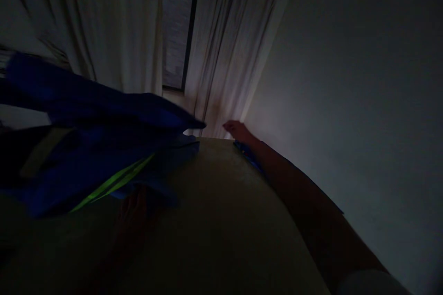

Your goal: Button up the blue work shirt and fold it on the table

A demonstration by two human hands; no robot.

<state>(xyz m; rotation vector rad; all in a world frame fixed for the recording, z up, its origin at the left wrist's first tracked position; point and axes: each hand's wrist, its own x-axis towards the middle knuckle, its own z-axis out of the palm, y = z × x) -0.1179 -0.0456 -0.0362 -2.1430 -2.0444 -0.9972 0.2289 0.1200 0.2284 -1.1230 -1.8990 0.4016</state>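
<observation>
A dark blue garment [114, 120] with a yellow-green stripe and a pale band spreads across the left half, raised and smeared by motion. My left hand [133, 207] is very dim at the garment's lower edge. Cloth and shadow hide its fingertips, so its grip cannot be made out. My right hand [237, 129] is stretched forward near the wall, apart from the raised garment. Its fingers look curled together, with nothing visible in them. Below my right wrist, more blue cloth [251, 156] lies along the wall side of the surface, partly hidden by my forearm.
A pale flat surface [221, 193] extends in front of me, dark towards the bottom. Long light curtains [228, 46] hang at the back on both sides of a window [178, 23]. A plain wall [353, 101] runs along the right. The room is dim.
</observation>
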